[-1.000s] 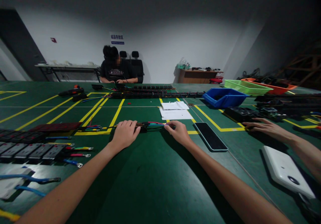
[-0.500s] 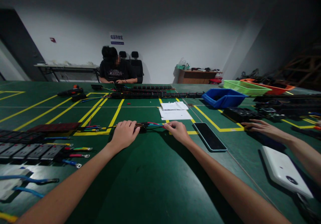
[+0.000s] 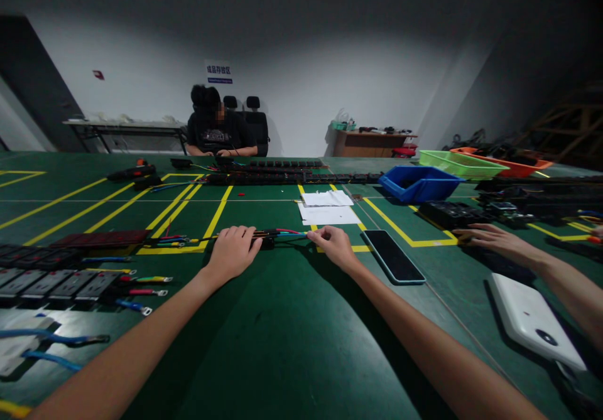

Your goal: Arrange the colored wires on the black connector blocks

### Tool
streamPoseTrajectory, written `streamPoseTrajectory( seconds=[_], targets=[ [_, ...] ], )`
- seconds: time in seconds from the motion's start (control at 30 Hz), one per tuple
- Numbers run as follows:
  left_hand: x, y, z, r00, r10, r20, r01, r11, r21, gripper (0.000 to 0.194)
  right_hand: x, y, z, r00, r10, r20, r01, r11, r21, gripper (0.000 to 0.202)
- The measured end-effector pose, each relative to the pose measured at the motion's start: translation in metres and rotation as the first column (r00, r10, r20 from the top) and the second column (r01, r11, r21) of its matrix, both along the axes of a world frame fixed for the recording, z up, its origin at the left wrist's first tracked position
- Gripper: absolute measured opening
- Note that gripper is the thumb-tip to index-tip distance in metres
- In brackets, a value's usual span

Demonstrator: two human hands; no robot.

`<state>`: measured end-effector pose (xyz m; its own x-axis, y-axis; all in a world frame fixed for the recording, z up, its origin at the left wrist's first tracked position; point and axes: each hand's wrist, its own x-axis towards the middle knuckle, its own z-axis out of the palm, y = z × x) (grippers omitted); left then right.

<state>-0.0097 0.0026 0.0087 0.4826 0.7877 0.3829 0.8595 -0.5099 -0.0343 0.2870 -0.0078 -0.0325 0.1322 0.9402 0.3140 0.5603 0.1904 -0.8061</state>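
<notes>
Left hand: palm down on a slim black strip-shaped piece, fingers lightly bent; grip beneath hidden, cannot tell. Right hand: thumb and forefinger pinched together on thin red and blue insulated wires, lying between both hands above the green, yellow-lined tabletop. Black-screened, pale-rimmed phone: flat, near the right hand.

Single cam on my head, facing forward and slightly down. Table close below me, wall well beyond.
</notes>
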Motion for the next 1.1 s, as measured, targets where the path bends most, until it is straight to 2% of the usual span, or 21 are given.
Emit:
streamPoseTrajectory(
  seconds=[0.2, 0.47, 0.87, 0.97, 1.1],
  targets=[
    [0.001, -0.001, 0.001, 1.0, 0.008, -0.009, -0.008, 1.0, 0.011, 0.052, -0.002, -0.003, 0.004, 0.998, 0.018, 0.055, -0.017, 1.0, -0.005, 0.055],
    [0.0, 0.0, 0.0, 1.0, 0.007, -0.004, -0.007, 1.0, 0.004, 0.054, 0.0, 0.002, 0.0, 0.99, 0.095, -0.106, -0.095, 0.995, 0.009, 0.054],
    [-0.001, 0.0, 0.0, 1.0, -0.003, 0.016, 0.003, 1.0, -0.008, 0.054, 0.004, 0.008, -0.01, 0.998, -0.051, -0.031, 0.05, 0.999, -0.019, 0.046],
    [-0.001, 0.0, 0.001, 1.0, -0.006, 0.016, 0.006, 1.0, -0.006, 0.054, 0.004, 0.009, -0.014, 0.992, -0.073, -0.103, 0.072, 0.997, -0.006, 0.043],
    [0.0, -0.001, 0.003, 1.0, -0.005, 0.012, 0.005, 1.0, -0.001, 0.054, 0.003, 0.011, -0.019, 0.977, -0.024, -0.212, 0.022, 1.0, -0.016, 0.043]
  ],
)
